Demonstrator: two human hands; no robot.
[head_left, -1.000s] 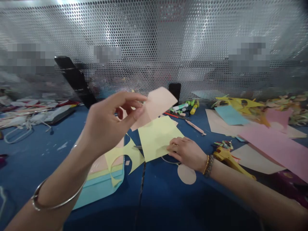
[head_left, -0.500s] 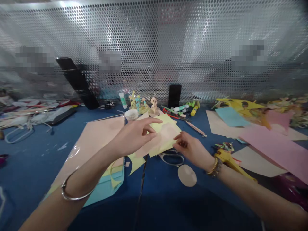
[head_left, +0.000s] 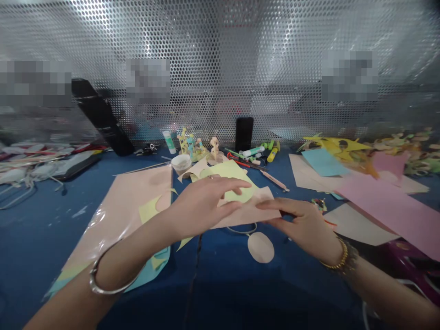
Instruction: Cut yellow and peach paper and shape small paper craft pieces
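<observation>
My right hand (head_left: 302, 227) pinches the right end of a pale pink paper sheet (head_left: 245, 213) between thumb and fingers. Over the sheet's left side hovers my left hand (head_left: 201, 204), thumb and fingers apart; I cannot tell whether its fingertips touch the paper. A pale yellow sheet (head_left: 237, 172) lies behind the pink one, partly covered by it. Just in front, a scissors handle loop (head_left: 244, 229) peeks from under the paper, the rest hidden. Close to that lies a pale pink paper oval (head_left: 261, 247).
On the left, a clear sleeve (head_left: 134, 192) holds coloured paper. Small paper figures (head_left: 190, 145), a white cup (head_left: 181, 162), glue sticks (head_left: 169, 142) and a phone (head_left: 244, 134) stand behind. Pink sheets (head_left: 388, 201) and yellow scraps (head_left: 338, 149) spread across the right.
My right hand has moved right and toward me, drawing the pink sheet over the yellow one. My left hand has come slightly nearer. The yellow scissors at right are now mostly hidden.
</observation>
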